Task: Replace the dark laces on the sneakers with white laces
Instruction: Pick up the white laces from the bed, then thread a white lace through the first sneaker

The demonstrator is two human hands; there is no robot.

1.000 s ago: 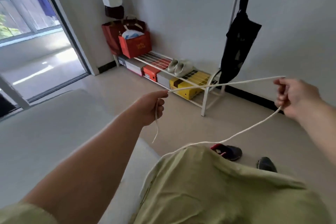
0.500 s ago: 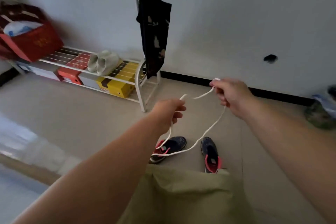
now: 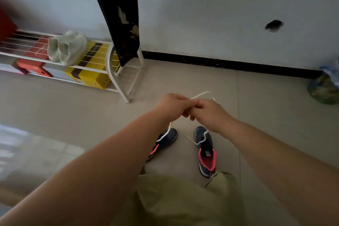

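Observation:
My left hand (image 3: pixel 173 105) and my right hand (image 3: pixel 209 113) meet at chest height, fingertips touching, both pinched on a white lace (image 3: pixel 200 95). Its ends stick up above the knuckles and two strands hang down below the hands. On the floor under them stand two dark blue sneakers with pink lining: the left sneaker (image 3: pixel 166 139) is partly hidden by my left forearm, the right sneaker (image 3: pixel 206 151) lies with its toe pointing away from me. A hanging strand crosses each shoe's toe.
A white wire shoe rack (image 3: pixel 117 71) stands at the left wall with pale shoes (image 3: pixel 67 47) and yellow and orange boxes. A dark patterned garment (image 3: pixel 119 11) hangs over its end. A bag (image 3: pixel 324 86) sits at the right wall. My green clothing (image 3: pixel 179 202) fills the foreground.
My hands have come together from far apart, gathering the white lace into a short bunch. The view swung right and down, so both sneakers now lie below my hands.

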